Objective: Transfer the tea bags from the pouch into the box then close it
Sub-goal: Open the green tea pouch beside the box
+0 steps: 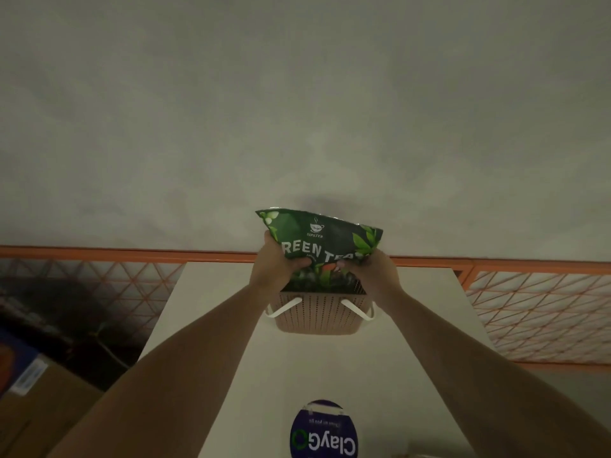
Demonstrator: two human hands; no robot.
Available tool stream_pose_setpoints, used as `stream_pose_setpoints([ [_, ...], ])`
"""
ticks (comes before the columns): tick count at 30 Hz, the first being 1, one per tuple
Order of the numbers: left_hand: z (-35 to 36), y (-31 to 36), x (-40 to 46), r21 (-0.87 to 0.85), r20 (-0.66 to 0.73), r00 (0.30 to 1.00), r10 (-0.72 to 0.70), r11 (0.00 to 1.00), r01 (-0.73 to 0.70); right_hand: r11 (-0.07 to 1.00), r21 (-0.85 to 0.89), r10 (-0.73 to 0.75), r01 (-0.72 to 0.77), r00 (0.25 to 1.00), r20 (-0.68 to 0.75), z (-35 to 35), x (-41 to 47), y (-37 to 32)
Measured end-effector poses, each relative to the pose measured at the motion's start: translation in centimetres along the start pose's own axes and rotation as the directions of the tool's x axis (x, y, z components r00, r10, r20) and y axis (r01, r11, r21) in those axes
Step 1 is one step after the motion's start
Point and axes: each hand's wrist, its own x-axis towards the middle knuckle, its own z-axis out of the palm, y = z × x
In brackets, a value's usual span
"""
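Plain grey wall fills the upper two thirds of the frame; below it runs an orange rail with orange lattice panels (542, 312) at left and right. A white table (330, 368) extends from the lower centre up to the rail.

Green pouch (319, 241) sits at frame centre, held above a beige perforated basket-style box (317, 317). Pouch print reads "SIPSTER" under a small cup logo, then large white letters "REEN TEA", the first letter covered by fingers. Leaf artwork on its corners. Its lower end dips into the open top of the box; contents of pouch and box not visible.

Left hand (276, 262) grips the pouch's left edge, fingers curled round it. Right hand (372, 271) grips the lower right side, fingertips pressed into the film. Both forearms reach in from the bottom corners.

White handle (287, 307) of the box lies folded down against its near wall.

Bottom centre: a round dark-blue tag (322, 431), upside down, reading "ClayGo" with smaller illegible text. Lower left: a cardboard carton (43, 391) bearing a barcode label, on the dark floor.
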Motion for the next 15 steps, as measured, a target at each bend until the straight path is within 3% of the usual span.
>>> stream_pose_setpoints([
  [9, -4.9, 8.1, -1.8, -0.108, -0.171, 0.957, 0.233, 0.961, -0.253, 0.954, 0.198, -0.182, 0.226, 0.959, -0.219, -5.7, -2.9, -9.4],
  [15, -8.2, 12.2, -6.3, -0.179, -0.195, 0.932, 0.306, 0.923, -0.34, 0.889, 0.335, -0.244, 0.313, 0.942, -0.231, -9.2, -7.9, -12.8],
])
